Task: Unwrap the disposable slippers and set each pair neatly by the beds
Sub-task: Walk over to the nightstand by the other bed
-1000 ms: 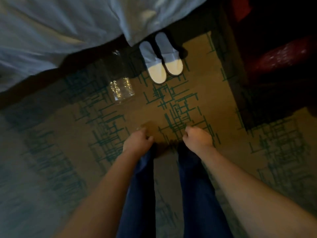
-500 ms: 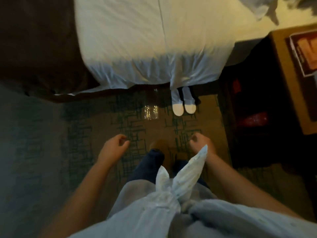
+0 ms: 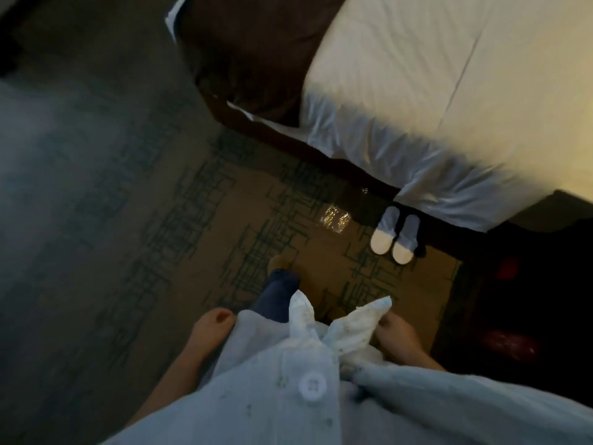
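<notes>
Pair of white disposable slippers (image 3: 395, 238) sits side by side on the patterned carpet (image 3: 199, 220), at the white-sheeted bed (image 3: 417, 101) edge. Crinkled clear plastic wrapper (image 3: 335, 219) lies flat just beside them, contents not discernible. My left hand (image 3: 212, 329) and right hand (image 3: 394, 332) are half hidden by my pale shirt (image 3: 288, 390); can't tell grip

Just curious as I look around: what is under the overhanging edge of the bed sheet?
A pair of white slippers stands side by side on the carpet, one end toward the sheet. Clear plastic wrap lies beside them. Farther under the bed is dark and hidden.
</notes>
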Demonstrator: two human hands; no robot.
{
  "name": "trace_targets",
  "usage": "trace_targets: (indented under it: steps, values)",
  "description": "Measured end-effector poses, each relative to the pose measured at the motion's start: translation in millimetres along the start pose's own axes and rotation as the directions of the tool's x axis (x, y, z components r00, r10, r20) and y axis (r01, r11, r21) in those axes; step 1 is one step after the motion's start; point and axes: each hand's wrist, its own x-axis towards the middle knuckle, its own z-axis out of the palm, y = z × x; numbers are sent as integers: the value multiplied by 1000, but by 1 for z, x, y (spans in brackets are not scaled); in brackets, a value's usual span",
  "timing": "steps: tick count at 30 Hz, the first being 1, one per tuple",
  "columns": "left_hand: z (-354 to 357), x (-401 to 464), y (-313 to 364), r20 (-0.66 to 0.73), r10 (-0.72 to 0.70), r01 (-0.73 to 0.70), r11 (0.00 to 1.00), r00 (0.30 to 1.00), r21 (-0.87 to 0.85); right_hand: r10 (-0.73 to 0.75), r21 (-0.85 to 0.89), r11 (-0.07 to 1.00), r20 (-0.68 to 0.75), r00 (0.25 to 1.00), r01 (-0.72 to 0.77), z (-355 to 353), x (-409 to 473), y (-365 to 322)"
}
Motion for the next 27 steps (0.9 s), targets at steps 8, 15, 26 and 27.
trace_targets:
  steps: [8,15,26,27]
  values:
    - [-11,-27,-91,-67,-200,178,952,977,-248,13,-153,988,34,999,-8,30,-18,-52]
    - [-70,-9,-167,17,-258,248,903,966,-352,-11,-277,961,43,999,22,110,-8,-131]
    - [-268,93,-212,-153,-290,124,748,945,-652,-199,-259,944,47,979,204,212,-21,-296]
    - [-285,105,-212,-168,-294,107,729,941,-676,-189,-278,940,61,980,198,218,-15,-309]
